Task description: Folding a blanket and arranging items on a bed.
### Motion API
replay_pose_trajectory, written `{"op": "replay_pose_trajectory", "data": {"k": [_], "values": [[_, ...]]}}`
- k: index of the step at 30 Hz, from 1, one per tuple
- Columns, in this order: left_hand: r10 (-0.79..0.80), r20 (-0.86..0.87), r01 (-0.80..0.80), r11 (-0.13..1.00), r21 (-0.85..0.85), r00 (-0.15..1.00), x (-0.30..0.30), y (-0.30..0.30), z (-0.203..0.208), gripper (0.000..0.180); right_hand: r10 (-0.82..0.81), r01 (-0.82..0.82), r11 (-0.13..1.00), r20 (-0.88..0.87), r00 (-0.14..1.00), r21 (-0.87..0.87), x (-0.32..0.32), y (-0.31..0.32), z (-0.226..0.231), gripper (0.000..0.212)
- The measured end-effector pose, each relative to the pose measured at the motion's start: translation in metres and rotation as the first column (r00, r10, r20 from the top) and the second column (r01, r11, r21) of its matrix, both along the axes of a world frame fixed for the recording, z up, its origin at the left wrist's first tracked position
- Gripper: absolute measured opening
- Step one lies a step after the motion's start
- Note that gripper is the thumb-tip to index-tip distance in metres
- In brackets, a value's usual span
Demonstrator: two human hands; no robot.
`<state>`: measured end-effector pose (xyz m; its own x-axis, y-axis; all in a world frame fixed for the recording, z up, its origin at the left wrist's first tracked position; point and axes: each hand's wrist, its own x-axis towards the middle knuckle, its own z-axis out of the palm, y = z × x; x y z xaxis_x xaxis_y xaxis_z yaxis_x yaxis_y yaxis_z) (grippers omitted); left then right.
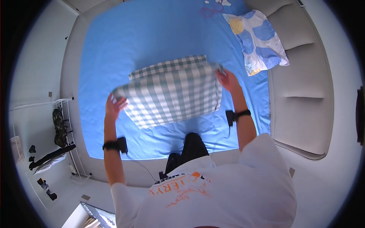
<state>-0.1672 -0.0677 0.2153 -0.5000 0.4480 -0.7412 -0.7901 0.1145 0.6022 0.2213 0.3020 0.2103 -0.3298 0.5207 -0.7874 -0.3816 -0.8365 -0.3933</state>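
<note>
A green and white checked pillow [173,93] is held up above a bed covered in a blue sheet [152,34]. My left hand [114,106] grips its near left corner. My right hand [227,79] grips its far right corner. The pillow is blurred with motion. Under it lies a second checked pillow [167,65], only its far edge showing. Both my wrists carry black bands with small black boxes.
A pillow with blue and yellow patches [258,40] lies at the bed's far right. A grey padded headboard [304,83] runs along the right side. A white rack [64,125] with dark clothes stands at the left, by the wall.
</note>
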Motion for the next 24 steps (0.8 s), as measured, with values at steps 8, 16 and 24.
{"op": "replay_pose_trajectory", "data": {"k": [8,16,24], "values": [[-0.670,-0.545,0.234,0.714,-0.660,0.504,0.027,0.100,-0.142,0.046,0.300,-0.678,0.700,0.770,0.564,0.224,0.062,0.024,-0.182,0.038],[-0.708,-0.628,-0.170,0.610,-0.774,0.321,-0.011,0.036,-0.228,0.068,0.017,-0.811,0.391,0.878,0.479,0.435,-0.007,0.015,-0.213,0.066],[-0.281,-0.746,-0.168,0.870,-0.464,0.604,0.026,0.079,-0.199,0.040,0.072,-0.761,0.469,0.839,0.539,0.448,-0.051,0.019,-0.184,0.045]]}}
